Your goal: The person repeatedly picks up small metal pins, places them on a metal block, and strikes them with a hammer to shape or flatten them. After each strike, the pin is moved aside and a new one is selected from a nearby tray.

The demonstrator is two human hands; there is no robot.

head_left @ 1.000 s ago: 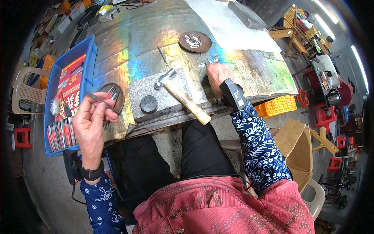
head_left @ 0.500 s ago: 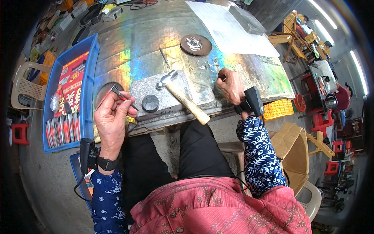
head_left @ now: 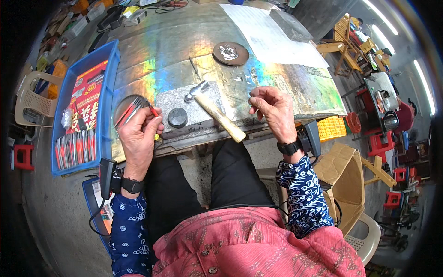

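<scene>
At the left table edge my left hand (head_left: 140, 138) is closed, thumb against fingers, with a slim red-and-black tool (head_left: 153, 111) at its fingertips. Just beyond it, several thin red and silvery strips (head_left: 131, 111) fan out over a dark round dish (head_left: 121, 105); whether the hand holds these too is unclear. My right hand (head_left: 277, 111) is raised over the table's front right, thumb and forefinger pinched; anything between them is too small to name. Between the hands, a hammer (head_left: 217, 113) with a wooden handle lies across a grey stone block (head_left: 175, 98), beside a black round puck (head_left: 177, 118).
A blue tray (head_left: 108, 92) with red packets stands left of the table. Farther back are a brown dish (head_left: 244, 54) with small silvery bits, a thin metal rod (head_left: 194, 68) and a white sheet (head_left: 258, 34). An open cardboard box (head_left: 339, 171) sits at right.
My right hand has shifted slightly inward and turned, fingers now pinching toward the block. My left hand has turned, and several strips now show over the dish beside it.
</scene>
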